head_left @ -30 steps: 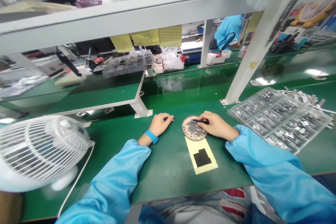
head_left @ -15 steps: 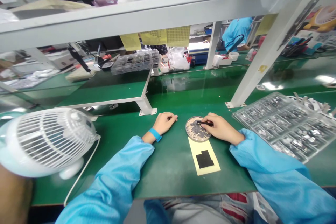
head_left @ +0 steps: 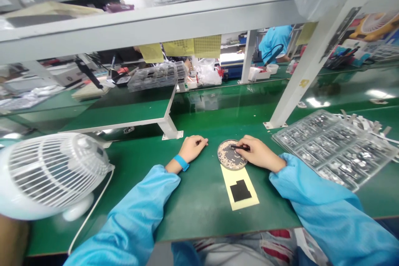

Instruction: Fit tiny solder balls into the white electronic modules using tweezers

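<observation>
Across the last second very little has changed at the counter: the head-worn view has drifted slightly, while the hands have kept almost the same places around the round dish. The right hand remains over the dish's right side, its grip pressed together and pinching a slim black tool, whose tip still points into the dish from the right. Its fingers rest close above the dish's edge, though whether they touch it is hard to tell. Whether the tool has tips that open or close is also too small to tell. The left hand still lies on the green surface just left of the dish, its grip loosely curled, holding nothing and not touching the dish. A blue wristband circles that wrist below a blue sleeve. The dish, still packed with small dark and pale pieces, sits at the top end of a pale yellow card bearing a black square patch, as it did in the earlier frames. A clear plastic tray of small metallic parts lies to the right, a white desk fan stands to the left, and a co-worker in blue sits far beyond.
</observation>
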Motion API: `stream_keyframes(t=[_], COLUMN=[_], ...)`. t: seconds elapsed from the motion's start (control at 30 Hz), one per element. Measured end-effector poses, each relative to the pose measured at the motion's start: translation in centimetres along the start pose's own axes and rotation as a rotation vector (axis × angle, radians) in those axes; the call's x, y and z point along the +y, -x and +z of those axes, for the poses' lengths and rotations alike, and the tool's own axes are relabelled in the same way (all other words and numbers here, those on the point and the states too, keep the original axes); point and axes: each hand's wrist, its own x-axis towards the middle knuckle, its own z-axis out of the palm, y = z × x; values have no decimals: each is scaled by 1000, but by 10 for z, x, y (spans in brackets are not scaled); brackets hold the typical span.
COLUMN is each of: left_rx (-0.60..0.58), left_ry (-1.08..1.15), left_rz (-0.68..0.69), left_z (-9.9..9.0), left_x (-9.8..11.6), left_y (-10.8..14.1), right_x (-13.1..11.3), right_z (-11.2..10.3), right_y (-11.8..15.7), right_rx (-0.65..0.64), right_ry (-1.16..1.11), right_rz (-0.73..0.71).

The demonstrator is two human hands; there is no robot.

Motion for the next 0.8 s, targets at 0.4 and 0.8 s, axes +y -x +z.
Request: stream_keyframes(t=[0.4,0.8], left_rx=[7,1], left_ry=[13,12], left_rz=[-11,-13], left_z=[0,1], left_x=[0,6], left_y=[1,3], right_x=[1,16], right_z=[1,7], right_y=[-1,-2], right_rx=[3,-6], right_ry=[-10,17], right_rz=[-20,-57])
